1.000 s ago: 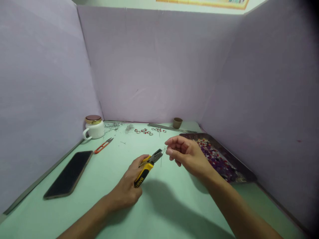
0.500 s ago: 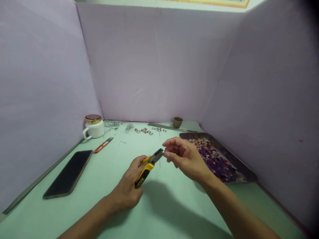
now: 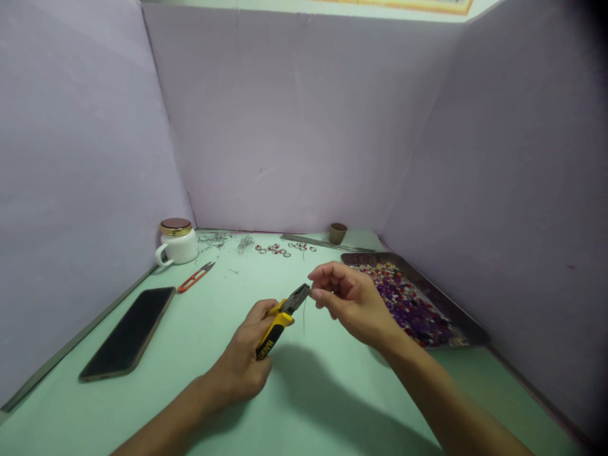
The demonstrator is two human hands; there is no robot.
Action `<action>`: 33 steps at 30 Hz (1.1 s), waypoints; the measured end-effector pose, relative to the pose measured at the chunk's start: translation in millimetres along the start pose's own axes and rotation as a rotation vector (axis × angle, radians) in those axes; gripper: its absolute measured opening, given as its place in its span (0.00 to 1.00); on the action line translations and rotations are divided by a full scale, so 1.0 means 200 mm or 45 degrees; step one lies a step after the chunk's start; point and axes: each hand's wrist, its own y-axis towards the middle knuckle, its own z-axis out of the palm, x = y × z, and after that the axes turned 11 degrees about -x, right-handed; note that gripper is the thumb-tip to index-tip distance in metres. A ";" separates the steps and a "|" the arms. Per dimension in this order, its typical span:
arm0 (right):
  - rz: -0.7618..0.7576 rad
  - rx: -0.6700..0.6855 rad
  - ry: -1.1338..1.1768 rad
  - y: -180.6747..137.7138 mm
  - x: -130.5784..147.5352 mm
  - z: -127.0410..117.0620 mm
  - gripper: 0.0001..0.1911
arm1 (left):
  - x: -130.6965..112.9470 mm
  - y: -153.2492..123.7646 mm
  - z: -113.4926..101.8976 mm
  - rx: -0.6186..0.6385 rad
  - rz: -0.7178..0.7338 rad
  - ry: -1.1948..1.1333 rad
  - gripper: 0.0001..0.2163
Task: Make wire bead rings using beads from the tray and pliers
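My left hand [image 3: 246, 356] is wrapped round the yellow and black handles of a pair of pliers [image 3: 276, 327]. The grey jaws point up and to the right. At the jaw tips, my right hand [image 3: 350, 296] has its thumb and forefinger curled close together. What lies between those fingertips is too small to make out. A thin wire [image 3: 304, 315] hangs below the jaws; which part grips it I cannot tell.
At the right lies a dark tray [image 3: 458, 304] of mixed beads. Towards the back are red-and-clear bead rings [image 3: 274, 249], wire scraps [image 3: 216, 240], long wires [image 3: 308, 241] and a small brown cup [image 3: 337, 233]. Leftward sit a lidded white mug [image 3: 182, 247], orange thread snips [image 3: 194, 278] and a phone [image 3: 130, 330].
Both hands and the pliers hold nearly the same pose. The whole view has shifted very slightly, and the wire below the jaws hangs a little differently.
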 end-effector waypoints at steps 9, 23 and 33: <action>0.012 0.015 0.013 0.00 -0.01 0.00 0.07 | -0.04 0.01 -0.02 0.034 -0.009 0.028 0.28; 0.013 0.028 0.048 0.00 -0.04 0.01 0.07 | 0.02 -0.02 0.03 -0.068 0.115 0.033 0.22; 0.147 0.021 0.068 0.01 -0.05 0.02 0.07 | 0.01 -0.02 0.03 -0.045 0.039 -0.001 0.24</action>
